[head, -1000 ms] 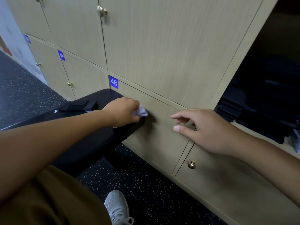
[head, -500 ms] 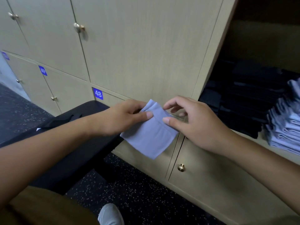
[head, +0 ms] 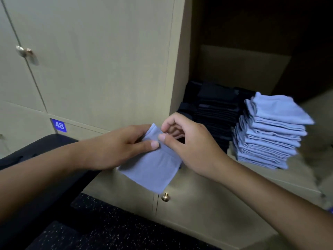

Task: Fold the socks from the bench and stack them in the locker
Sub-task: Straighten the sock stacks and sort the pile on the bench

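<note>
A light blue sock (head: 153, 170) hangs flat in the air in front of the closed locker doors. My left hand (head: 117, 147) pinches its upper edge from the left, thumb on top. My right hand (head: 189, 141) pinches the same edge from the right, thumb and forefinger closed on the cloth. To the right, the open locker (head: 252, 69) holds a tall stack of folded light blue socks (head: 266, 134). A stack of folded black socks (head: 214, 112) stands just left of it, partly behind my right hand.
The black bench (head: 45, 177) runs under my left forearm, its end near the lockers. Door 48 (head: 59, 125) sits at the left, and a brass knob (head: 165, 197) is just below the sock. Dark speckled floor (head: 108, 231) lies below.
My left hand lifted the blue sock off the bench end. My right hand came in and took its other corner. Both hands and my view shifted right toward the open locker.
</note>
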A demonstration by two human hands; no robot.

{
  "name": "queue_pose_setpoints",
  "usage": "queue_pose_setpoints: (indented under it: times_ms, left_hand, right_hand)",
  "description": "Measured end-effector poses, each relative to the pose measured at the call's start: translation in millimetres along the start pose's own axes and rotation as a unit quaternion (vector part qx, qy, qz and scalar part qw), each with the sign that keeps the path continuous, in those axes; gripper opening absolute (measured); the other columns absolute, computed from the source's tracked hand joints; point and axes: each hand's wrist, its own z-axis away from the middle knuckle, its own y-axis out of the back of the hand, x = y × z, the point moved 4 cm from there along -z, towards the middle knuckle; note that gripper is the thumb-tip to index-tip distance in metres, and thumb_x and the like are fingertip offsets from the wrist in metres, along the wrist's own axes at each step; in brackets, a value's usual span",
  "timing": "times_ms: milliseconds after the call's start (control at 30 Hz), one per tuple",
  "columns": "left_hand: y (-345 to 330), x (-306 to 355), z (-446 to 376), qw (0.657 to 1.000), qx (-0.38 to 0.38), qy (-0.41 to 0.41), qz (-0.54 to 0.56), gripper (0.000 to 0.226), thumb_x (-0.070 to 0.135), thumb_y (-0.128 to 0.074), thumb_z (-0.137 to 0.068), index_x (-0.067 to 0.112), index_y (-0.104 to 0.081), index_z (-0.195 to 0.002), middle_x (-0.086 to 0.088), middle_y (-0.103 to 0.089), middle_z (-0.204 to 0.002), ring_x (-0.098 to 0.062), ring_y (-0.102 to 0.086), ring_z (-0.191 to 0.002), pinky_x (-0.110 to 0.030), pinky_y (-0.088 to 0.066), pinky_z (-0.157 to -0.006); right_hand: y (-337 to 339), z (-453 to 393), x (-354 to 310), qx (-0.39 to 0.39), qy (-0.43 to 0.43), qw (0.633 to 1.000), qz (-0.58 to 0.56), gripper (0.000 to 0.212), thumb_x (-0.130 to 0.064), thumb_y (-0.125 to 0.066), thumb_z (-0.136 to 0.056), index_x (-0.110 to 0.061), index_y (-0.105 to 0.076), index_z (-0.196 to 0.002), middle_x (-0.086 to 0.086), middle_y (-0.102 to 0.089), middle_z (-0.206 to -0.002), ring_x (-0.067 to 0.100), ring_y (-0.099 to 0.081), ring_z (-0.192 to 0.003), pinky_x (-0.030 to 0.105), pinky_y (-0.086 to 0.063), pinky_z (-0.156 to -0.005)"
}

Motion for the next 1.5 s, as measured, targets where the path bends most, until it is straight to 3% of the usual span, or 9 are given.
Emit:
queue_pose_setpoints:
  times_ms: [167, 367, 567, 700, 833, 1067, 1267, 1400, 1500]
  left_hand:
    - [-14, 17, -21, 0.997, 0.017, -0.012, -0.073, 0.030, 0.052, -0.053, -0.098, 0.024, -0.064, -0.102, 0.000, -0.068, -0.091, -0.018, -0.061, -0.081, -0.037, -0.051, -0.077]
    - [-16, 28, -35, 0.996, 0.085, 0.003, -0.039, 0.016, 0.039, -0.073, -0.089, 0.026, -0.067, -0.083, 0.009, -0.068, -0.073, -0.002, -0.058, -0.065, -0.016, -0.043, -0.059]
    - [-7, 29, -37, 0.982, 0.160, 0.016, 0.095, 0.028, 0.024, -0.087, -0.079, 0.007, -0.070, -0.093, -0.010, -0.076, -0.092, -0.029, -0.074, -0.091, -0.045, -0.062, -0.084]
    - [-7, 37, -39, 0.972, 0.218, -0.004, 0.089, 0.013, 0.015, -0.078, -0.087, 0.009, -0.073, -0.098, -0.011, -0.076, -0.093, -0.025, -0.074, -0.086, -0.036, -0.061, -0.081]
    - [-10, 48, -46, 0.977, 0.209, -0.032, 0.030, 0.009, 0.017, -0.078, -0.088, 0.011, -0.071, -0.088, -0.010, -0.074, -0.083, -0.014, -0.067, -0.070, -0.026, -0.050, -0.065]
    - [-17, 69, -64, 0.976, 0.191, -0.099, 0.042, 0.006, 0.013, -0.074, -0.090, 0.008, -0.074, -0.090, -0.007, -0.076, -0.084, -0.022, -0.074, -0.079, -0.031, -0.058, -0.070]
    - [-24, 92, -82, 0.977, 0.157, -0.143, 0.028, 0.007, 0.014, -0.074, -0.090, 0.008, -0.074, -0.094, -0.005, -0.076, -0.085, -0.014, -0.073, -0.079, -0.024, -0.056, -0.068]
    - [-28, 97, -91, 0.968, 0.209, -0.120, 0.076, 0.021, 0.019, -0.079, -0.086, 0.010, -0.064, -0.100, -0.006, -0.075, -0.083, -0.016, -0.072, -0.075, -0.019, -0.053, -0.064]
    - [-32, 98, -96, 0.950, 0.252, -0.101, 0.154, 0.035, 0.019, -0.078, -0.087, 0.012, -0.047, -0.100, -0.019, -0.071, -0.092, -0.024, -0.071, -0.078, -0.023, -0.054, -0.065]
  right_hand:
    - [28, 10, 3, 0.006, -0.004, 0.999, 0.035, 0.026, -0.021, -0.070, -0.093, -0.027, -0.062, -0.118, -0.008, -0.069, -0.093, 0.010, -0.065, -0.087, 0.027, -0.053, -0.080]
    - [61, 21, 9, 0.126, -0.041, 0.990, 0.038, 0.014, -0.015, -0.072, -0.091, -0.029, -0.069, -0.092, -0.013, -0.066, -0.083, 0.008, -0.062, -0.075, 0.015, -0.048, -0.068]
    - [85, 30, 24, 0.218, -0.126, 0.959, -0.134, 0.005, -0.015, -0.069, -0.094, -0.018, -0.068, -0.097, -0.006, -0.070, -0.086, 0.007, -0.066, -0.077, 0.025, -0.054, -0.074]
    - [85, 34, 27, 0.205, -0.137, 0.959, -0.138, 0.017, -0.022, -0.072, -0.093, -0.025, -0.063, -0.107, -0.007, -0.072, -0.089, 0.012, -0.070, -0.083, 0.046, -0.060, -0.085]
    - [84, 33, 19, 0.158, -0.066, 0.985, 0.018, 0.038, -0.025, -0.078, -0.087, -0.032, -0.060, -0.120, -0.012, -0.068, -0.100, 0.009, -0.067, -0.092, 0.029, -0.056, -0.084]
    - [89, 32, 15, 0.135, -0.022, 0.980, 0.145, 0.023, -0.023, -0.072, -0.091, -0.031, -0.066, -0.111, -0.019, -0.065, -0.101, 0.000, -0.061, -0.098, 0.019, -0.048, -0.083]
    - [107, 41, 17, 0.159, -0.052, 0.985, 0.049, 0.037, -0.015, -0.074, -0.089, -0.032, -0.046, -0.106, -0.016, -0.066, -0.090, 0.003, -0.064, -0.090, 0.020, -0.048, -0.069]
    - [124, 48, 21, 0.212, -0.040, 0.975, 0.053, 0.029, -0.007, -0.072, -0.090, -0.021, -0.051, -0.077, -0.003, -0.056, -0.073, 0.020, -0.056, -0.070, 0.031, -0.046, -0.066]
    - [140, 55, 31, 0.286, -0.064, 0.956, -0.008, 0.023, -0.004, -0.071, -0.090, -0.017, -0.064, -0.072, -0.003, -0.071, -0.075, 0.021, -0.069, -0.074, 0.032, -0.052, -0.072]
